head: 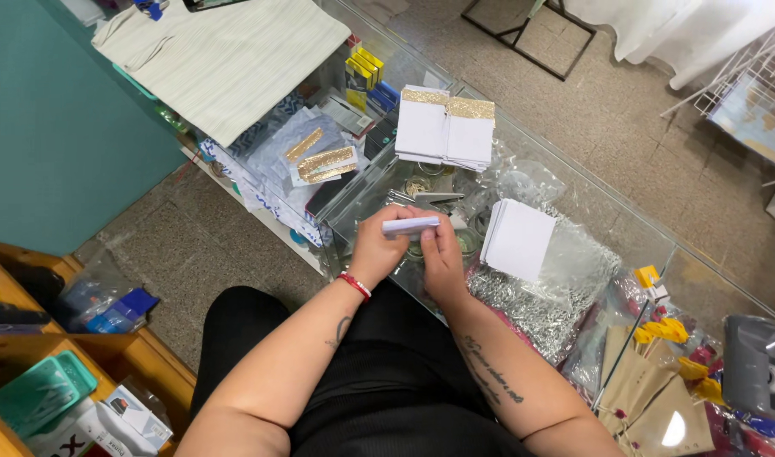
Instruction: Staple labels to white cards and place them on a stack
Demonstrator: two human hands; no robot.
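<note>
Glass counter [607,211] runs from upper middle down to the lower right of the frame. On it, right of centre, sits a plain white card stack [518,239]; above centre, a gold-trimmed white stack [445,127]. Dead centre, both hands meet: left hand [377,251] and right hand [443,254], fingers pinched together on a small folded white card [410,225], held level just over the glass.

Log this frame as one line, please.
left hand: grips folded white paper | right hand: pinches same paper | surface: glass counter | nearby: white card stack, gold-trimmed cards
</note>
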